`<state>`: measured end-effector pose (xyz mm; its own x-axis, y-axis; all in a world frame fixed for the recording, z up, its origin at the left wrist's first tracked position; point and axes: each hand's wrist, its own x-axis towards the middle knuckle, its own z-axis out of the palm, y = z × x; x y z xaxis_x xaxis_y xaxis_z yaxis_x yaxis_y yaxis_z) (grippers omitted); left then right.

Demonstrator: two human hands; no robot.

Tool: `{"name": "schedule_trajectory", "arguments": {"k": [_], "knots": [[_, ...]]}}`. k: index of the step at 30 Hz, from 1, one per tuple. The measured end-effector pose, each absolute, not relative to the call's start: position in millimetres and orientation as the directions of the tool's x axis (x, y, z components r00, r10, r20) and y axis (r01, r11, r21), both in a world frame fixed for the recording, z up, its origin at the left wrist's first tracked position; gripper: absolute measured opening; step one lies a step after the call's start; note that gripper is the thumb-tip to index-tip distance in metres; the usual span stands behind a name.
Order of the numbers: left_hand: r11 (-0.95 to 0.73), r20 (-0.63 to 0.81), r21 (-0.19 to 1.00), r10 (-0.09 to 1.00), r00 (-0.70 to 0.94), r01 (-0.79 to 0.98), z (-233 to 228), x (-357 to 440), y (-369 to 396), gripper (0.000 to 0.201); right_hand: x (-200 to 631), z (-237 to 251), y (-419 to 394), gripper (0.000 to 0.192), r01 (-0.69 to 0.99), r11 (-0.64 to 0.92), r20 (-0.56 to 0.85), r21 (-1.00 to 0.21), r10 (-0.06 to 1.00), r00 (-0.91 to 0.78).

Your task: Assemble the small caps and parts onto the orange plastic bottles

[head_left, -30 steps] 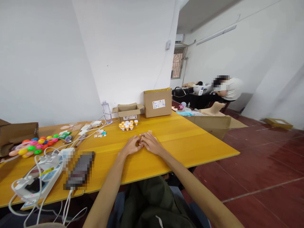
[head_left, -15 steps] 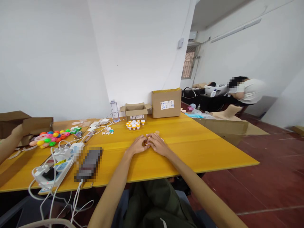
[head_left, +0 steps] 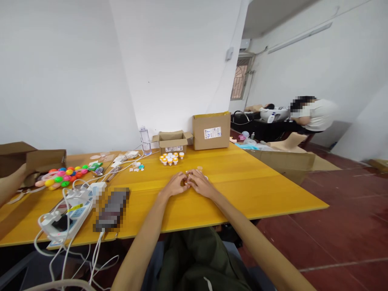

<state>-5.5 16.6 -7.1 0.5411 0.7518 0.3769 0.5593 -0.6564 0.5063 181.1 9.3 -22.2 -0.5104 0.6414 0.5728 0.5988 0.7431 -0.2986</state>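
White walls stand behind a long yellow table (head_left: 248,190).

Far to the left of the fingers, another person's arm (head_left: 9,186) rests by a brown box (head_left: 33,157). Next come bright plastic balls (head_left: 60,176), then a white power strip (head_left: 65,212) with many white cords, closer to the near edge than the fingers are.

In the middle, both hands lie on the table, and their fingertips meet. The left hand (head_left: 175,186) has its fingers curled in. The right hand (head_left: 200,184) curls in the same way. Between the fingertips sits a small orange thing (head_left: 184,182). It is mostly hidden, so I cannot tell what it is. Both hands seem to pinch it, but how tight the grip is does not show.

Just beyond the fingers stands a bunch of little white and orange bottles (head_left: 170,158). Behind them is a small open box (head_left: 172,141), with a clear water bottle (head_left: 144,140) to its left and a bigger closed box (head_left: 211,130) to its right.

Far to the right of the fingers, past the table, a person in a white shirt (head_left: 313,115) sits at a dark desk, above a red tile floor (head_left: 339,226).
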Motion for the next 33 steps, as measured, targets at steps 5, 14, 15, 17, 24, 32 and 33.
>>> {"name": "schedule_trajectory", "arguments": {"k": [5, 14, 15, 17, 24, 32, 33], "knots": [[-0.661, 0.374, 0.499, 0.748, 0.548, 0.560, -11, -7, 20, 0.007, 180, -24, 11, 0.012, 0.588, 0.739, 0.580, -0.329, 0.650, -0.492], [-0.651, 0.375, 0.499, 0.757, 0.535, 0.573, -10, -7, 19, 0.009, 183, -20, 14, 0.018, 0.618, 0.645, 0.717, -0.449, 0.673, -0.182], [-0.651, 0.375, 0.497, 0.757, 0.535, 0.573, -10, -7, 19, 0.009, 185, -20, 15, 0.019, 0.639, 0.614, 0.724, -0.464, 0.678, -0.126], [-0.655, 0.377, 0.496, 0.754, 0.538, 0.570, -9, -7, 18, 0.008, 187, -21, 16, 0.019, 0.684, 0.539, 0.724, -0.492, 0.689, -0.022], [-0.662, 0.379, 0.465, 0.749, 0.544, 0.588, -7, -6, 18, 0.006, 186, -24, 18, 0.020, 0.784, 0.389, 0.684, -0.484, 0.727, 0.061], [-0.646, 0.381, 0.452, 0.763, 0.522, 0.615, -7, -6, 16, 0.012, 195, -28, 10, 0.020, 0.846, 0.367, 0.657, -0.387, 0.754, -0.027], [-0.645, 0.381, 0.454, 0.764, 0.521, 0.615, -7, -7, 16, 0.013, 197, -29, 10, 0.019, 0.848, 0.375, 0.649, -0.375, 0.759, -0.048]]}}
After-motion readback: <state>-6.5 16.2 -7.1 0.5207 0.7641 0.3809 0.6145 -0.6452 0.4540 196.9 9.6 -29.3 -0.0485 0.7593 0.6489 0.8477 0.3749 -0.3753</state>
